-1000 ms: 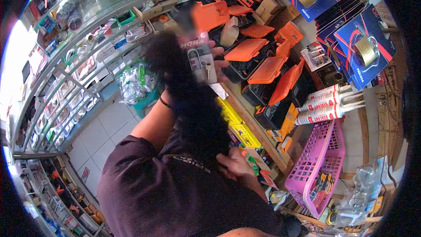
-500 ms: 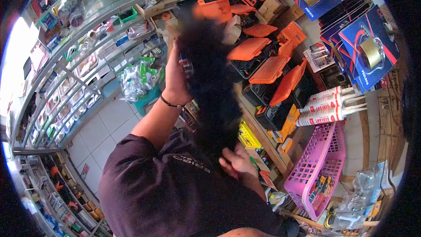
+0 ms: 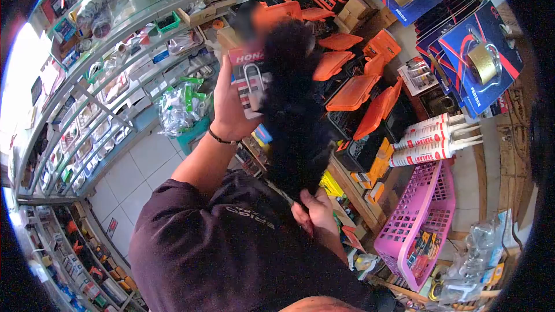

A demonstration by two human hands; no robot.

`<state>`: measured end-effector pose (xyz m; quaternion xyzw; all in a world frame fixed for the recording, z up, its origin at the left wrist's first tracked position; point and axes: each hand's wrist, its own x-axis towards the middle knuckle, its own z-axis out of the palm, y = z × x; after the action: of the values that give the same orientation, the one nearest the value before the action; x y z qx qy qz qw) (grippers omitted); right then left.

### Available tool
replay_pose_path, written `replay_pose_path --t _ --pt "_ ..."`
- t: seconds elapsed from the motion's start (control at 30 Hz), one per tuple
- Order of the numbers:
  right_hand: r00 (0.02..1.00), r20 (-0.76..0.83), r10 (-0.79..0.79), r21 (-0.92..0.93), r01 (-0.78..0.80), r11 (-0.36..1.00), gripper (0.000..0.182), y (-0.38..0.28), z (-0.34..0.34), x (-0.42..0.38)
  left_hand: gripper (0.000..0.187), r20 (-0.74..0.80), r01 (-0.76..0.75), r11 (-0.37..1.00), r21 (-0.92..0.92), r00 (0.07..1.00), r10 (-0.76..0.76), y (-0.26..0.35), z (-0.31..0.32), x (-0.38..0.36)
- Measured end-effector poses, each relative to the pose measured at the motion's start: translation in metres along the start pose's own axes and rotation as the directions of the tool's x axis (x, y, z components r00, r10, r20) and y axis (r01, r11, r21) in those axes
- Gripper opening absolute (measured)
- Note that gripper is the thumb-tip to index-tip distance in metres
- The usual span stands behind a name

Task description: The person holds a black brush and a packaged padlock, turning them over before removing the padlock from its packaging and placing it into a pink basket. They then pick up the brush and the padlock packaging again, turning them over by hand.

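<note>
My left hand [image 3: 228, 107] is raised, holding a carded padlock [image 3: 252, 84] upright with its face toward the duster. The card has a red top with white lettering that is partly hidden. Lower down, my right hand [image 3: 315, 211] is closed around the thin handle of a black feather duster [image 3: 295, 110]. The fluffy duster head rises from that hand, lies against the right side of the carded padlock and covers part of it. Some fingers of my left hand are hidden behind the card.
Black bins with orange lids [image 3: 354, 91] stand behind the duster. At right are hanging padlock cards [image 3: 483, 63], sealant tubes [image 3: 425, 147] and a pink basket [image 3: 404, 242]. A curved metal rack [image 3: 87, 89] with small goods runs along the left, above the tiled floor [image 3: 139, 162].
The duster has shifted right, uncovering more of the carded padlock. The card now faces the camera more fully in my left hand. My right hand has moved slightly.
</note>
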<state>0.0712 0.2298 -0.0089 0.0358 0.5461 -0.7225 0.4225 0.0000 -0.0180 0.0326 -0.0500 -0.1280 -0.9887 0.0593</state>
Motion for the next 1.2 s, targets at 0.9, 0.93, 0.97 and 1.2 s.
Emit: replay_pose_path --t 0.9,0.93,0.97,1.2 --pt "0.979 -0.127 0.157 -0.172 -0.177 0.969 0.009 -0.016 0.019 -0.011 0.059 0.146 0.057 0.978 -0.198 0.989 -0.028 0.005 -0.007 -0.008" --pt "0.973 -0.189 0.132 -0.325 -0.189 0.927 0.038 -0.010 0.027 -0.013 0.059 0.174 0.072 0.993 -0.096 0.983 -0.055 0.000 -0.007 -0.006" --pt "0.972 -0.194 0.131 -0.319 -0.189 0.929 0.038 -0.005 0.025 -0.013 0.059 0.200 0.084 0.996 0.006 0.976 -0.084 -0.004 -0.008 -0.005" --pt "0.998 0.019 0.066 -0.314 -0.057 0.948 0.026 -0.011 0.016 -0.008 0.056 0.233 0.094 0.985 -0.143 0.971 -0.059 0.002 -0.018 -0.003"
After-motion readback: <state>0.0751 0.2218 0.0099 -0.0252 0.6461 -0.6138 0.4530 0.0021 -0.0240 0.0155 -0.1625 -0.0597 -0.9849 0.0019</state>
